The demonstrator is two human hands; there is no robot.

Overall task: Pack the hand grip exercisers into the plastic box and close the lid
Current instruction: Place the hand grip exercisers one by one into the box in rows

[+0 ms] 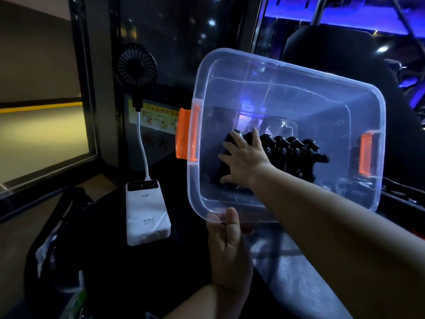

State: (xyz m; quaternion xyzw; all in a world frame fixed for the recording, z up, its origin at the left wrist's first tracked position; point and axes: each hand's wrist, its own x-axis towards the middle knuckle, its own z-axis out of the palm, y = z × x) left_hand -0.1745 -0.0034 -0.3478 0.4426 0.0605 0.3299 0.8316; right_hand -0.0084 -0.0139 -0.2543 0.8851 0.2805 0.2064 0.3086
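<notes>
Clear plastic box [322,88] with orange latches [184,134] is tilting its open mouth toward the head camera, sitting at 2 o'clock in the view. The left hand [230,252] is pinching its rim at 7 o'clock, thumb over the edge. The right hand [245,162] is reaching inside, fingers spread flat, pressing on the black hand grip exercisers [296,153] lying in a row on the box's floor. At 8 o'clock of the box, a white power bank [147,212] is lying, its cable [142,148] rising to a small fan [136,65].

A white power bank [147,212] lies flat on the dark desk [138,272]. A white cable [142,143] rises from its far end to a small black fan [136,65]. Behind the cable, a yellow instruction label [158,118] sticks to the panel.
</notes>
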